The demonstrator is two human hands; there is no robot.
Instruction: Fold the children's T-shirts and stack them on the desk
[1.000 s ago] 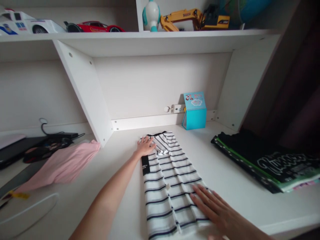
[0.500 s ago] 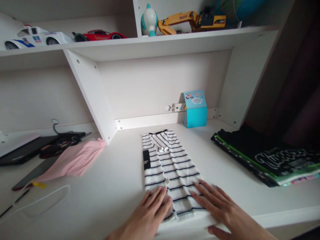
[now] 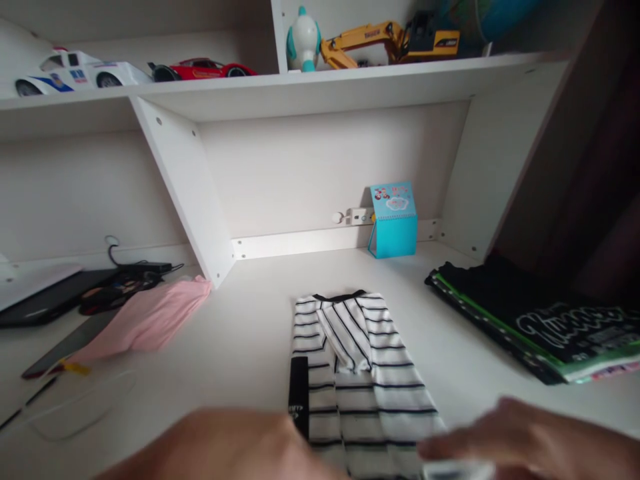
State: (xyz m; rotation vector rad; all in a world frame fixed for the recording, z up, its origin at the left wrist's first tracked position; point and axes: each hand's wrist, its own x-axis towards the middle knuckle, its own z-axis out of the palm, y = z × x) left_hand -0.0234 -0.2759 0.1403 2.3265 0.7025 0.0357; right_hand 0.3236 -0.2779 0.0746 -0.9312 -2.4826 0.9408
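Observation:
A white shirt with black stripes [image 3: 395, 370] lies on the desk, its sides and sleeves folded inward. The black collar points away from me, and a black patch with white lettering shows on its left edge. Its lower end runs out of view at the bottom. My left hand [image 3: 225, 443] is blurred over the shirt's lower left; the fingers are hidden. At the lower right corner, my right hand [image 3: 530, 437] is closed on the fabric, a blurred white bit of cloth showing below the fingers.
Folded dark clothes [image 3: 500, 313] are stacked at right. A pink cloth [image 3: 150, 313], a black laptop [image 3: 60, 297] and a white cable [image 3: 80, 433] lie left. A blue desk calendar [image 3: 396, 233] stands behind. Toy cars and a yellow toy excavator [image 3: 390, 40] occupy the shelf above.
The shirt has slid toward me. My hands, earlier spread flat on its lower part, have come nearer the camera, and the right one has closed on the cloth.

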